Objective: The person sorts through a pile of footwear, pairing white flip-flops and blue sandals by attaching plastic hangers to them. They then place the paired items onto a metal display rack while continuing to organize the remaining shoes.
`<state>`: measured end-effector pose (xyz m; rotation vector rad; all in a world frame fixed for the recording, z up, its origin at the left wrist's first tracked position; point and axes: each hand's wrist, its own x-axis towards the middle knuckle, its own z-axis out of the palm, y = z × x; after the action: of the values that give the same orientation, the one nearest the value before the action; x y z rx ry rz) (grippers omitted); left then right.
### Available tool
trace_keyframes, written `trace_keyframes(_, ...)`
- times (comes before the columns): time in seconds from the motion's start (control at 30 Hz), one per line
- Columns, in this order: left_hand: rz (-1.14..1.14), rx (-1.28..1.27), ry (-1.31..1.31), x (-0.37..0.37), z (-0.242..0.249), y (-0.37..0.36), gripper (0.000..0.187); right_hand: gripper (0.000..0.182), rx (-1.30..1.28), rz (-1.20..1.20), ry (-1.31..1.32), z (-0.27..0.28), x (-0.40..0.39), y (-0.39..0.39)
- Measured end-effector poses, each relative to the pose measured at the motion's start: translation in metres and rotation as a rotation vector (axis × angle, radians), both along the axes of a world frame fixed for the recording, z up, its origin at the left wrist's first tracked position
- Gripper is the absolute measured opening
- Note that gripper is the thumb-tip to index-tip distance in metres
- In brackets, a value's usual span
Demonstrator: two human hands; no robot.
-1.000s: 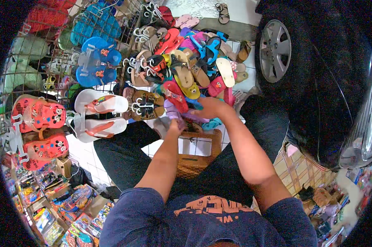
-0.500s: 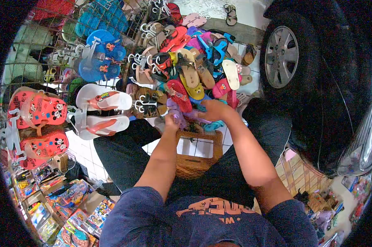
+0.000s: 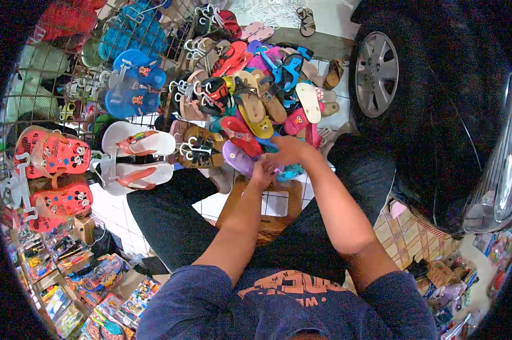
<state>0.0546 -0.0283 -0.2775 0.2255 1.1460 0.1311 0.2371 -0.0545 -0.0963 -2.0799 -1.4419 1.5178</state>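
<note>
Both hands meet at the near edge of a heap of sandals. My left hand (image 3: 263, 172) has its fingers curled at a purple sandal (image 3: 238, 158); whether they grip it is unclear. Just right of it, my right hand (image 3: 290, 151) reaches in from the right, its fingertips partly hidden around the sandals. A red sandal (image 3: 240, 136) and a yellow sandal (image 3: 258, 126) lie just beyond the hands. Below the fingers shows a teal sandal (image 3: 290, 171). A brown wooden stool (image 3: 233, 208) with a rectangular opening stands between the legs.
White flip-flops (image 3: 138, 177) and red-orange sandals (image 3: 61, 202) hang at the left on a wire rack (image 3: 89, 22). A car wheel (image 3: 376, 73) is at the right. Packaged goods (image 3: 104, 271) lie at the lower left.
My left hand has moved right, closer to my right hand. The purple sandal now shows more fully to the left of my hands. The view has shifted slightly.
</note>
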Motion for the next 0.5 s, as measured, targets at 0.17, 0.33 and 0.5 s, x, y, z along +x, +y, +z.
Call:
trace_keyframes(0.17, -0.118, 0.080, 0.007, -0.031, -0.048, 0.020, 0.029, 0.059, 0.108, -0.026, -0.059, -0.014, -0.001, -0.007)
trace_keyframes(0.33, 0.051, 0.118, 0.252, -0.050, -0.038, 0.060, 0.028, 0.059, 0.166, -0.073, -0.023, -0.005, 0.006, -0.019)
trace_keyframes(0.5, 0.091, -0.025, 0.167, -0.032, -0.062, 0.109, 0.021, 0.059, 0.129, -0.118, -0.039, 0.010, 0.011, -0.032)
